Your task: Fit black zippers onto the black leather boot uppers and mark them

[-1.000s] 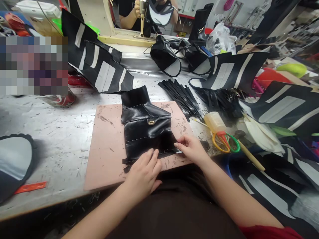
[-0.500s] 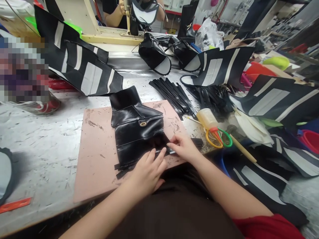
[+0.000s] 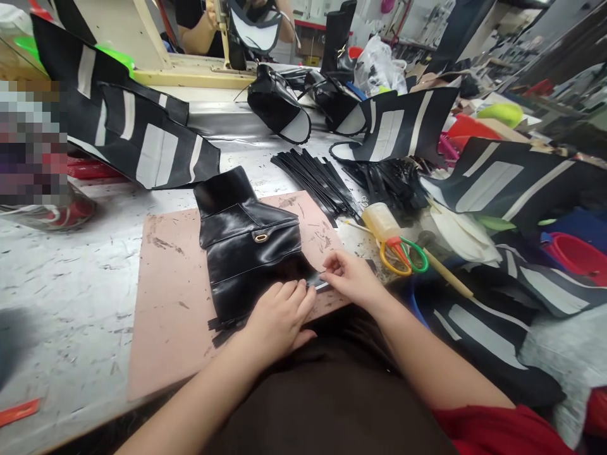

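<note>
A glossy black leather boot upper (image 3: 251, 240) with a small gold-toned buckle (image 3: 260, 239) lies on a pink cutting board (image 3: 164, 303). My right hand (image 3: 351, 278) pinches the toe-side corner of its near edge between thumb and fingertips, where a thin white strip shows. My left hand (image 3: 279, 316) rests on the same edge, fingers lying over the leather and thumb apart below. Several black zipper strips (image 3: 225, 328) stick out from under the upper, left of my left hand; their far ends are hidden.
Black strips (image 3: 308, 180) lie behind the board. Scissors (image 3: 403, 256) and a yellowish bottle (image 3: 379, 220) are to the right. More boot pieces (image 3: 156, 151) stand at left and right. Across the table, a person's hand (image 3: 208, 19) is beside a sewing machine.
The whole view has shifted, so things appear further left. My left fingers have drawn closer together and bent on the edge. My right hand keeps its pinch, with more white strip showing.
</note>
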